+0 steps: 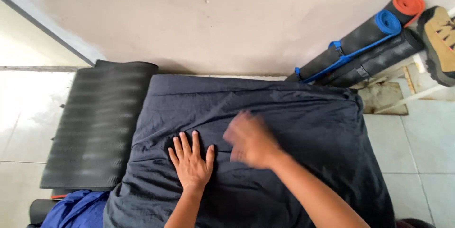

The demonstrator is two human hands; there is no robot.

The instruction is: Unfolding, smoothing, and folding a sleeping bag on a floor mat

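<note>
A plain room in a home, used partly for storage and exercise gear.

You are looking down at a pale tiled floor (pixel 417 152) that meets a bare, scuffed plaster wall (pixel 227 14). Rolled exercise mats (pixel 365 43), with blue and orange ends, lean in the corner beside a tan boot (pixel 441 43), a black ribbed mat (pixel 95 128) lies unrolled on the tiles, and dark bedding-like fabric (pixel 294 114) is spread beside it.

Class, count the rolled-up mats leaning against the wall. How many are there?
3, all at the upper right: an orange-ended mat nearest the wall, a blue-ended mat beside it, a black mat in front. More may be hidden behind.
</note>
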